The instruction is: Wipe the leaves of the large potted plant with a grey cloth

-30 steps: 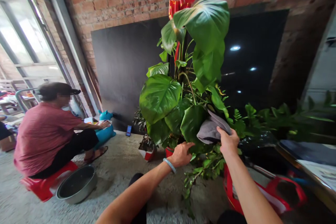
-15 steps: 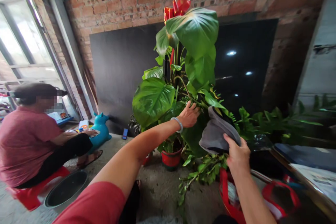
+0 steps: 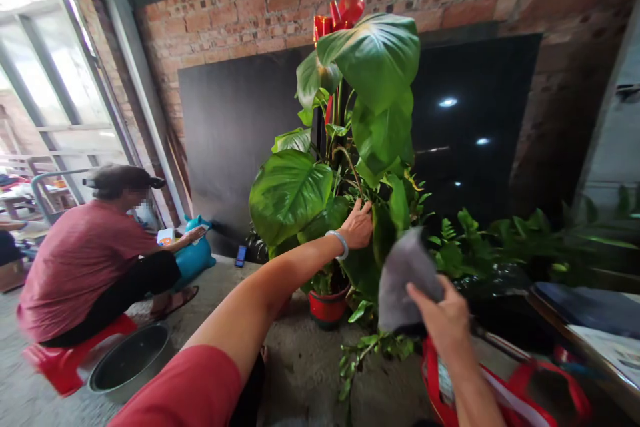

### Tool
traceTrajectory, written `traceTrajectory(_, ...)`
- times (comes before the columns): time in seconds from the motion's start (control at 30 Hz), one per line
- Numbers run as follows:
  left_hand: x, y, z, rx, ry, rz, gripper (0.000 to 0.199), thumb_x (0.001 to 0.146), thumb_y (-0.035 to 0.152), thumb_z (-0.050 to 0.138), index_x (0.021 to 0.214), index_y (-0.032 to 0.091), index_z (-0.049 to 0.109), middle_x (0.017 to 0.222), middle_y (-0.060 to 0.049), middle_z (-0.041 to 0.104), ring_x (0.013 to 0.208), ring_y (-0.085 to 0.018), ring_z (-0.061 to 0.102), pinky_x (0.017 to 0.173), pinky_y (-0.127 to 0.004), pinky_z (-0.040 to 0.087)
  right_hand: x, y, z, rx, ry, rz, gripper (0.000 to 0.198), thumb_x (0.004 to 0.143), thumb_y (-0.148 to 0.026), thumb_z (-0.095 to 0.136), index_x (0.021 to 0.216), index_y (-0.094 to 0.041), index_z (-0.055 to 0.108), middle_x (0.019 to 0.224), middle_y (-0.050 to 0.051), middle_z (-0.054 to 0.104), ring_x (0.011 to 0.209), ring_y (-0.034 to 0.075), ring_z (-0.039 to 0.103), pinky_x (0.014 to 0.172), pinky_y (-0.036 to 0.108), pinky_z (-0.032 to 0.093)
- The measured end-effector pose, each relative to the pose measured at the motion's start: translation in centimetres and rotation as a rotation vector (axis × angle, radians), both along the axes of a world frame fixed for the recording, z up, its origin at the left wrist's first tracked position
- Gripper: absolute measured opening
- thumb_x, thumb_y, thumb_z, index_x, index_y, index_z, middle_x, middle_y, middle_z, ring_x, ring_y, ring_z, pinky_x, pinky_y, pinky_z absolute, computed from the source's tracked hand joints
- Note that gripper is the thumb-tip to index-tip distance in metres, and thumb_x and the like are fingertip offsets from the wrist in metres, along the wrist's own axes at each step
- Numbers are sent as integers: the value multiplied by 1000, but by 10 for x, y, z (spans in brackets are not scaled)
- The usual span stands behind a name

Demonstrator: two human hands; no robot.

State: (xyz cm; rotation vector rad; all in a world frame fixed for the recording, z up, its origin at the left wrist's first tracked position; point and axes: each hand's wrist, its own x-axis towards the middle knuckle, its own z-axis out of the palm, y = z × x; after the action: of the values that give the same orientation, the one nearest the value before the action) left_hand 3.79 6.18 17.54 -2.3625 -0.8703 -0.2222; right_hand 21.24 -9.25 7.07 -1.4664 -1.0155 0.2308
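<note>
The tall plant stands in a red pot, its pot partly hidden by the left arm. The left hand reaches in among the leaves, fingers spread slightly; their tips are lost in the greenery, so I cannot tell whether they grip a stem. The right hand holds a grey cloth between thumb and fingers, both blurred; the cloth overlaps the lower leaves in view, but whether it touches them is unclear. The right forearm and a red bag are cut off at the bottom edge. To the left, a seated co-worker has one hand on a blue toy, behind a basin whose contents are too dark to make out.
</note>
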Motion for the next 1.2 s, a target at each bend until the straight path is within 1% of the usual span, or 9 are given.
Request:
traceTrajectory(0.1,-7,-3,0,-9,-54,-32,32,80,16,57,107,10,73,125,-21,65,138,-38,35,117,-61,20,-34,-15,-27,-171,21,254,54,63,-57,64,101,-20,72,91,10,77,87,31,71,82,42,54)
traceTrajectory(0.3,-20,-26,-6,54,-405,-88,46,83,23,59,128,12,63,144,-17,54,138,-33,38,119,-54,26,-40,-28,-32,-211,26,229,50,61,-57,64,97,-23,72,85,8,77,83,32,71,78,42,54)
traceTrajectory(0.47,-29,-37,-12,144,-180,-290,52,90,12,49,140,24,55,155,-9,45,144,-32,34,120,-58,22,-37,-41,-30,-234,16,280,48,56,-55,67,91,-23,73,84,8,77,82,32,72,76,42,55)
traceTrajectory(0.6,-36,-31,-20,106,-52,-317,29,91,15,51,113,19,71,146,-11,54,144,-33,36,120,-58,25,-19,-76,12,-203,18,302,50,51,-55,73,91,-24,75,82,6,76,77,30,70,71,38,56)
traceTrajectory(0.73,-42,-30,-31,64,-48,-229,29,89,16,55,113,18,71,142,-12,57,144,-34,35,120,-61,23,-2,-79,83,212,-92,-196,63,60,-57,74,111,-20,74,100,13,75,91,34,68,85,45,52)
traceTrajectory(0.8,-44,-34,-36,66,-31,-194,33,89,16,55,119,18,70,145,-11,55,146,-34,33,120,-62,20,-8,-60,95,390,-211,-291,64,68,-59,70,114,-14,72,107,19,72,100,36,66,92,47,49)
traceTrajectory(0.87,-45,-40,-38,66,-27,-175,35,88,17,55,120,19,69,146,-10,55,146,-34,32,121,-61,19,-24,-38,81,388,-273,-172,63,68,-60,66,107,-11,72,107,21,72,101,37,66,94,48,49)
traceTrajectory(1.07,-74,-60,-41,29,-33,-172,26,84,15,58,104,20,73,139,-10,60,141,-32,38,120,-58,20,-56,-51,-26,-307,-80,309,53,54,-60,68,89,-21,73,81,12,76,79,35,69,77,47,54)
traceTrajectory(1.2,-121,-85,-52,-91,-202,-231,25,88,16,52,100,22,73,121,-8,69,121,-25,52,115,-47,31,-25,-86,-6,-299,100,210,66,46,-62,79,98,-22,74,84,8,76,82,34,70,76,44,55)
